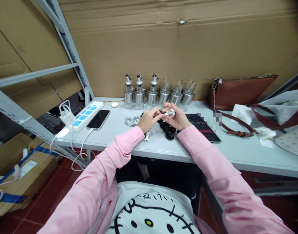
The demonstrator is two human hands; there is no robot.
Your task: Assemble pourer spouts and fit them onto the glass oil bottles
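Observation:
My left hand (149,119) and my right hand (178,119) meet above the table. Between them is a small whitish, shiny pourer part (171,113), gripped by the fingers of both; its far side is hidden. Just below lies a heap of black caps (169,132). Several pale, see-through plastic pieces (131,121) lie to the left of the heap, partly behind my left hand. Behind my hands stand rows of glass bottles with steel sleeves (152,97). Three front bottles at the left carry pourer spouts (154,79); the others have bare necks.
Left on the table (119,141) are a white power strip (98,105), a charging phone (98,119) and a small white round object (114,104). A tablet-like screen (205,128) lies right of my hands. Farther right sit a brown bag (241,92) and crumpled tissue (265,132).

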